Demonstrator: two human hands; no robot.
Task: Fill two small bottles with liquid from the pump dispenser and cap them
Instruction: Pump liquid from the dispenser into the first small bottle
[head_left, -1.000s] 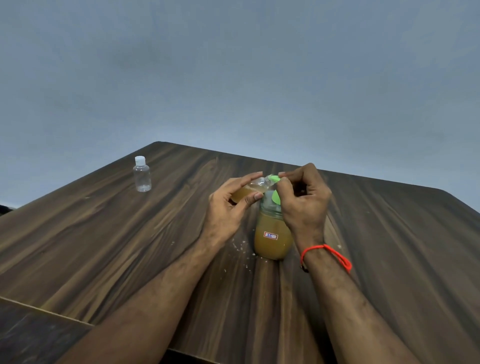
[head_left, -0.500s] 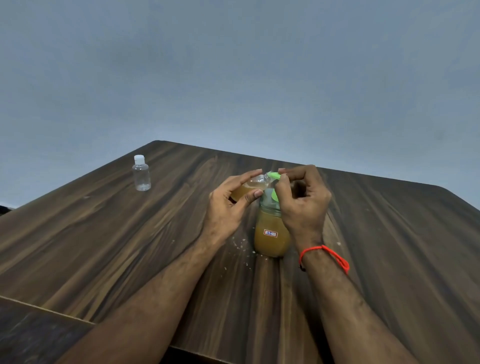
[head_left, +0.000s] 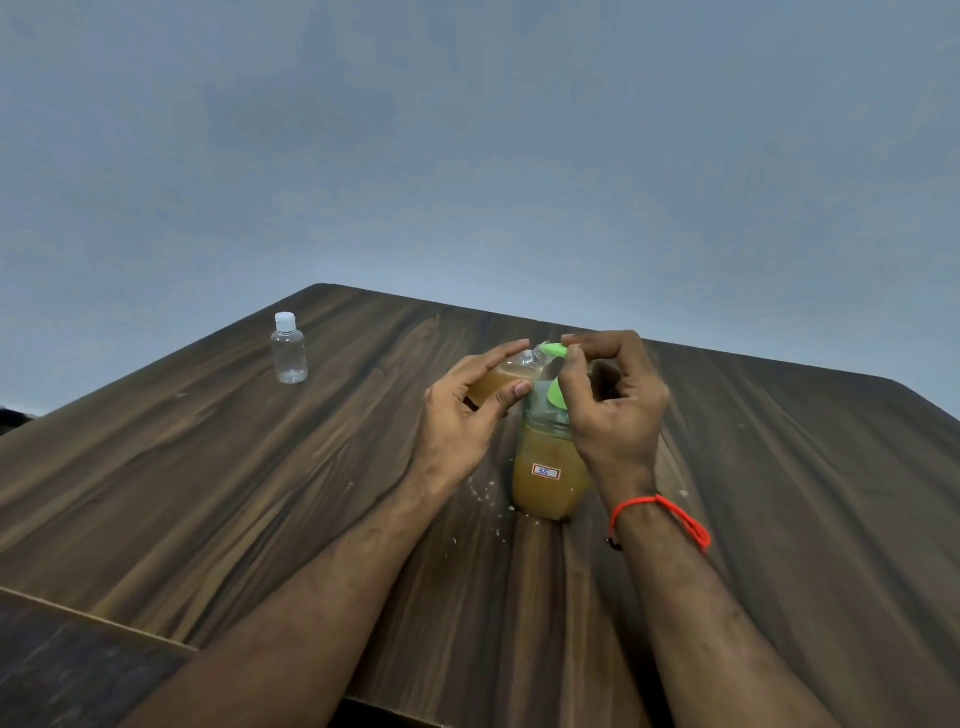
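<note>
Unmoved: left hand (head_left: 457, 415) grips tilted small bottle (head_left: 498, 382); right hand (head_left: 613, 400) pinches pump nozzle (head_left: 553, 351).

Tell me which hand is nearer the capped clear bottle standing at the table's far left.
Left. The left hand holds a small bottle at the pump spout, apart from the capped clear bottle. The right hand, on the pump dispenser, is farther away.

Dim, even light falls on the dark wood-grain table (head_left: 218, 467), with no glare and only faint shadows. The view is soft throughout; wide-angle distortion bends the table's edges, and the grey wall behind it looks grainy.
</note>
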